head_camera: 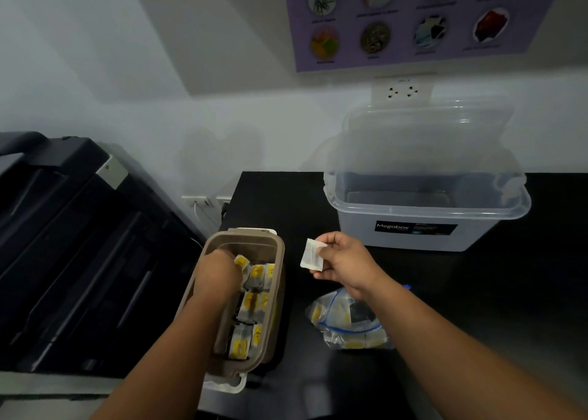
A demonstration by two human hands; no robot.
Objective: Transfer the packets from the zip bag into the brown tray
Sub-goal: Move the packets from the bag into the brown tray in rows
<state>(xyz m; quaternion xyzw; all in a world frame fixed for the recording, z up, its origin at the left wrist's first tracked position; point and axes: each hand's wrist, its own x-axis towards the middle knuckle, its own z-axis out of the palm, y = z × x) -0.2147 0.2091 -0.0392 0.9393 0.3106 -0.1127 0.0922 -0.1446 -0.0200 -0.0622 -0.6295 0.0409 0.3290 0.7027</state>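
Left hand (219, 271) was down inside the brown tray (241, 235), at its far left end, knuckles up, fingers buried among the packets (253, 305). Could not tell whether the fingers were closed on one or only touching. Packets in the tray were yellow-marked, lying in a loose row from the far end to the near end.

Right hand (343, 260) was raised above the black table (477, 292), just right of the tray's far end. Thumb and fingertips pinched a white packet (311, 254) by its right edge, with the packet upright and clear of the table.

Zip bag (346, 321) lay on the table right of the tray, partly under the right forearm. It was crumpled, blue-sealed, with a few yellow-marked packets visible inside.

A white lid (229, 386) stuck out beneath the tray's near end. A clear storage box (426, 225) sat far right, its lid (426, 142) leaning behind against the wall. A dark machine (79, 244) stood left of the table. A purple poster (413, 18) hung on the wall above a socket (402, 90).
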